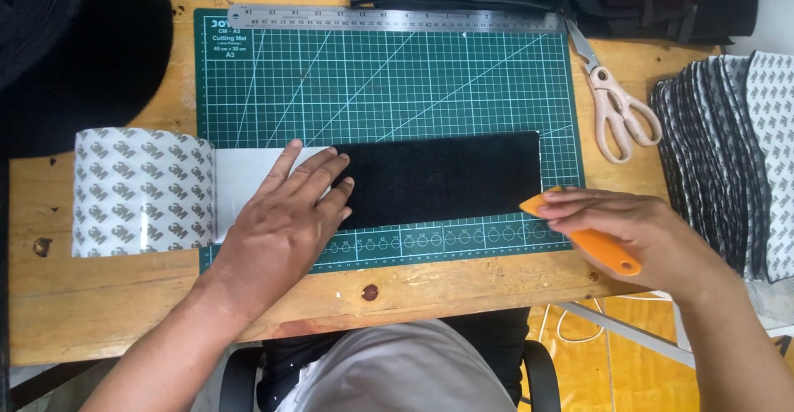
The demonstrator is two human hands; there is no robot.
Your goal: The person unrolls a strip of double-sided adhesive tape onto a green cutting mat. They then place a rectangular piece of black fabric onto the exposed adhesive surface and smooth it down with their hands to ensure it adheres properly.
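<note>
On green cutting mat (389, 81), centre: black felt strip (442, 178) lying flat, long edges parallel to mat's near edge, right end just short of mat's 3 o'clock border. Left hand (285, 222) spread flat, fingers released, pressing strip's left end and white backing sheet (248, 176) feeding from adhesive roll (141, 193) at 9 o'clock. Right hand (641, 234) clenched around orange cutter (583, 234), tip touching strip's right bottom corner. Steel ruler (397, 19) along mat's 12 o'clock edge, scissors (616, 106) at 2 o'clock, stack of cut pieces (728, 155) at 3 o'clock. Upper mat bare, open room between strip and ruler.
</note>
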